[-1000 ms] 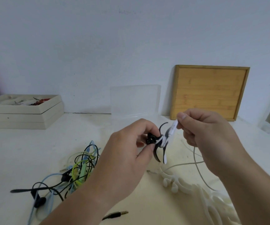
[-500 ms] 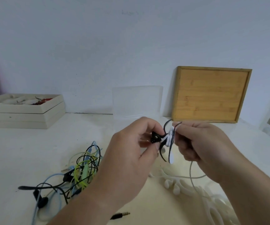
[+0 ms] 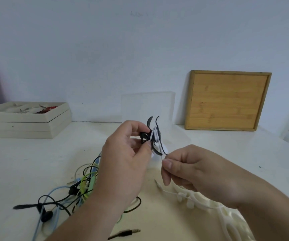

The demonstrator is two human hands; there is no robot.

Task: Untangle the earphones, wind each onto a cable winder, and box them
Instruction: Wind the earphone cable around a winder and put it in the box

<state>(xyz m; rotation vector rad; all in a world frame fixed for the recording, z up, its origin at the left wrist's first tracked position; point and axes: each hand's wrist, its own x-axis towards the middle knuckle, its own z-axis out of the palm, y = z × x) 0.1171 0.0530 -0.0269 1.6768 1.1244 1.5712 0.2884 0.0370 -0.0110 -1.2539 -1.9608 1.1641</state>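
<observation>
Left hand (image 3: 123, 164) is raised over the table (image 3: 36, 157), thumb and fingertips pinching a black cable winder (image 3: 145, 136) by its hub, prongs sticking up and down. White earphone cable (image 3: 155, 134) is looped round the winder's middle, and I see it run down off it to the right hand (image 3: 196, 171), which sits just below and right of the winder and nips the cable between thumb and forefinger, other fingers curled. Hands are near each other, not touching. Tangle of earphones (image 3: 81, 185), black, blue and green, lies on the table under and left of the left forearm, with a jack plug (image 3: 129, 232) at the near edge. White winders (image 3: 227, 216) are piled under the right wrist. Clear box (image 3: 148, 108) stands at the wall behind the hands, well apart from them, with a wooden tray (image 3: 227, 101) leaning to its right.
</observation>
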